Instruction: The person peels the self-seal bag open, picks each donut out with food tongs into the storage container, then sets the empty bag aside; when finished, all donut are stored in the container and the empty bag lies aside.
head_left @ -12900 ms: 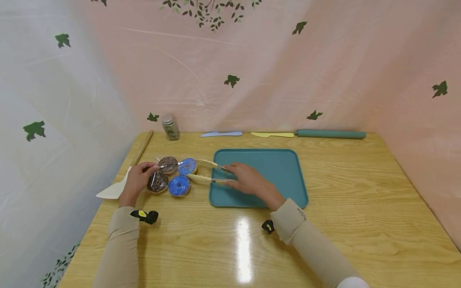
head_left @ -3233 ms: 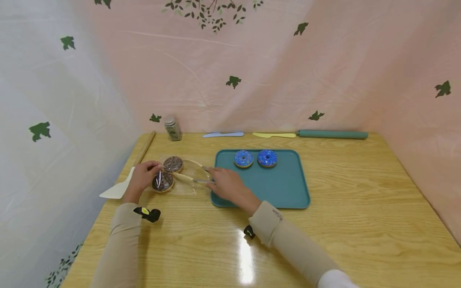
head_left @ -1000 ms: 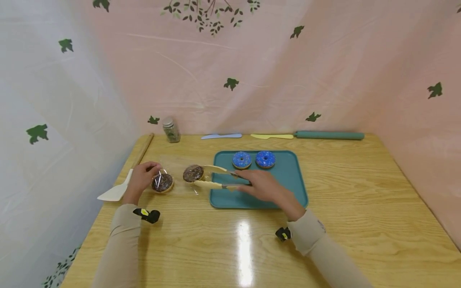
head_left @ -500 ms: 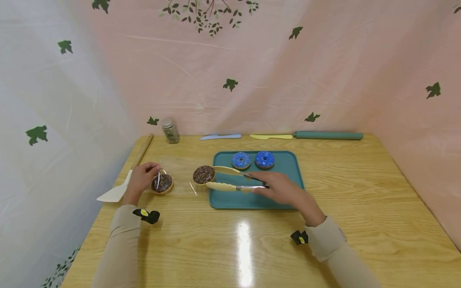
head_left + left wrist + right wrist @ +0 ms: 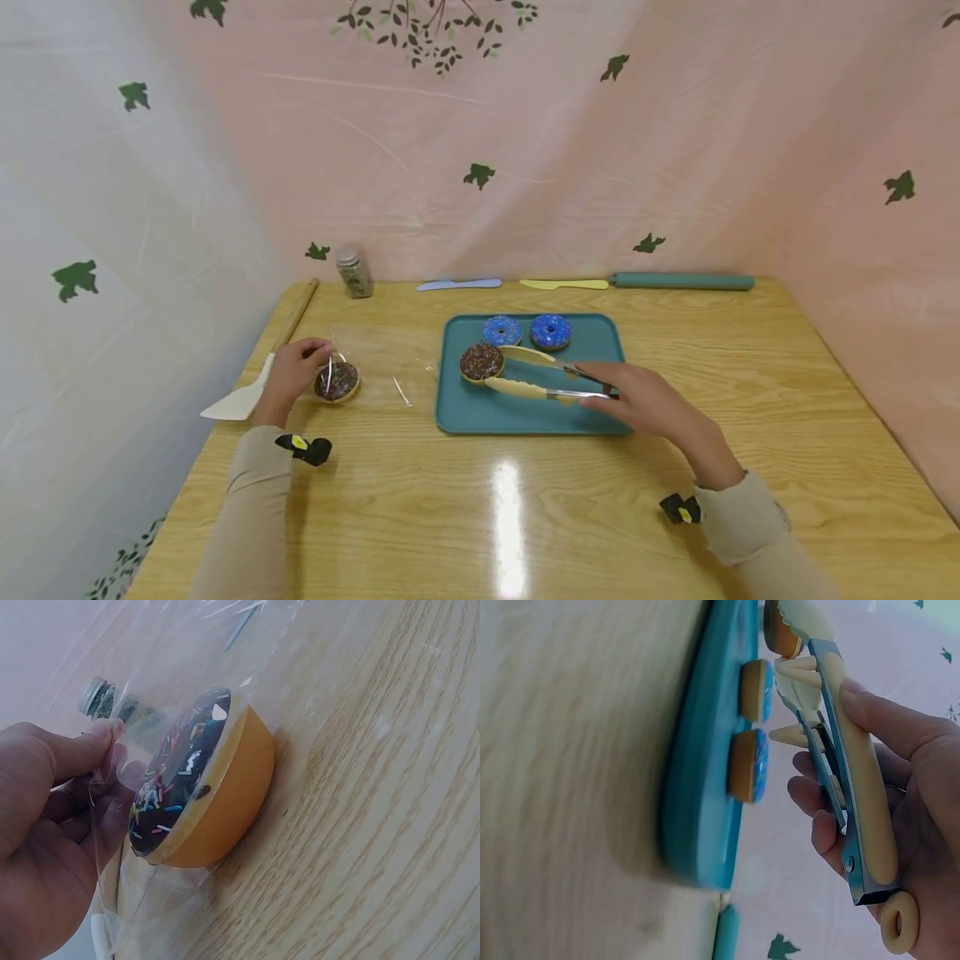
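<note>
My left hand pinches the edge of a clear plastic bag between thumb and fingers. Inside the bag lies one chocolate donut with sprinkles. My right hand grips cream-and-steel tongs from the right. Their tips clasp a second chocolate donut over the left part of the teal tray. Along the tray's back edge sit two blue-frosted donuts, just behind the tongs.
A spatula lies left of my left hand. A spice jar stands at the back left. A blue knife, a yellow knife and a green rolling pin line the table's back edge.
Both blue donuts went from the bag to the tray earlier. Lately the tongs have drawn a chocolate donut out of the bag and rightward over the tray. My left hand stays at the bag.
</note>
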Demonstrator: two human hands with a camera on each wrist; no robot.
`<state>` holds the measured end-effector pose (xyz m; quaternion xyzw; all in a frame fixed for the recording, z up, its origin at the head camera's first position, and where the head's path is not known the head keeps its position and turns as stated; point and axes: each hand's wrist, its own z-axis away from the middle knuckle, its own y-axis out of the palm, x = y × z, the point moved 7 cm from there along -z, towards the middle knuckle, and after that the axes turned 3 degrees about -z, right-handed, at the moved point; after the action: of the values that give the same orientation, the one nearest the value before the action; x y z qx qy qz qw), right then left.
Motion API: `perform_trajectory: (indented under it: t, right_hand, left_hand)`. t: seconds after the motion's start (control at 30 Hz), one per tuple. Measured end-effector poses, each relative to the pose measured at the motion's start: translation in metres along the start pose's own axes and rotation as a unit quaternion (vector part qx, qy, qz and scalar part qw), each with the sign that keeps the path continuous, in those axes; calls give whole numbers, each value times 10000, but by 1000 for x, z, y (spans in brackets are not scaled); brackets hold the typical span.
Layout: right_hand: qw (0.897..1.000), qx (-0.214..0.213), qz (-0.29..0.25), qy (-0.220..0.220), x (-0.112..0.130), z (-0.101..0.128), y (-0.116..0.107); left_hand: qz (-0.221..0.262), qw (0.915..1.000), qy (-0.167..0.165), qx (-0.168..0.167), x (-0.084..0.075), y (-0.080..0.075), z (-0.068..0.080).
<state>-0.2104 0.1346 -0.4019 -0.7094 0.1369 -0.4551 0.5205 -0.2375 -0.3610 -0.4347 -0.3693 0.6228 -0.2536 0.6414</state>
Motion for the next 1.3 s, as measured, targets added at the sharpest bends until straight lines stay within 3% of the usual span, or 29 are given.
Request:
perform_trajectory:
  t: [0.27,0.67,0.97,1.1,1.3]
  right_hand:
    - [9999,95,41,85,-15,11,4]
    - [10000,32,22,78,-16,18,6]
    - [9994,80,114,321,-17,22,-1]
    - [9995,59,58,317,-14,18,-8]
    - [10000,17,-12,-79,3,0,-11]
  left_hand:
    - [21,10000,13,35,-2,0,1]
    - [-37,9997,182,-168,-2,0,-2]
    - [-28,9999,78,-68,2,1,-3]
    - [10,10000,77,-30,2,1,-4]
    - [30,9999,127,-41,-2,0,-4]
